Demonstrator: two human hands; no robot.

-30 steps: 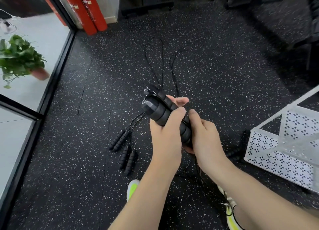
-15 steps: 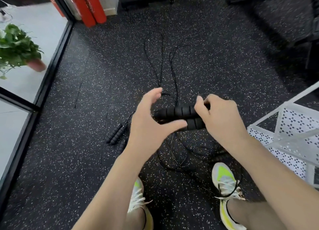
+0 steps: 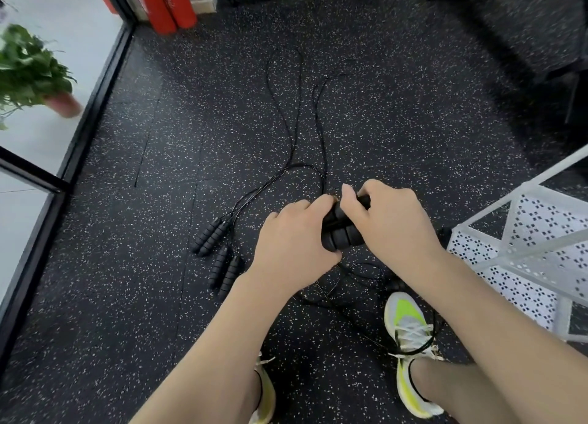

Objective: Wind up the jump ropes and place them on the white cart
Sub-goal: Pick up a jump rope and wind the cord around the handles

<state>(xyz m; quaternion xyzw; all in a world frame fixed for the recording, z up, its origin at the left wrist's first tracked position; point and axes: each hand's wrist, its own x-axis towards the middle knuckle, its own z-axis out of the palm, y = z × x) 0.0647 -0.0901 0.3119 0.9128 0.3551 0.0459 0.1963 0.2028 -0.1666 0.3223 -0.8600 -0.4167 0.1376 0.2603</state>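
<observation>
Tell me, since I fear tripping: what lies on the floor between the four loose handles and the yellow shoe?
In the head view, slack black cord loops between the handles and the shoe.

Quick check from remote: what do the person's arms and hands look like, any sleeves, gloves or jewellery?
Both forearms are bare up to the frame edge, no sleeves in view. The left hand and right hand wear no gloves; no rings, watch or wristband are visible.
</observation>
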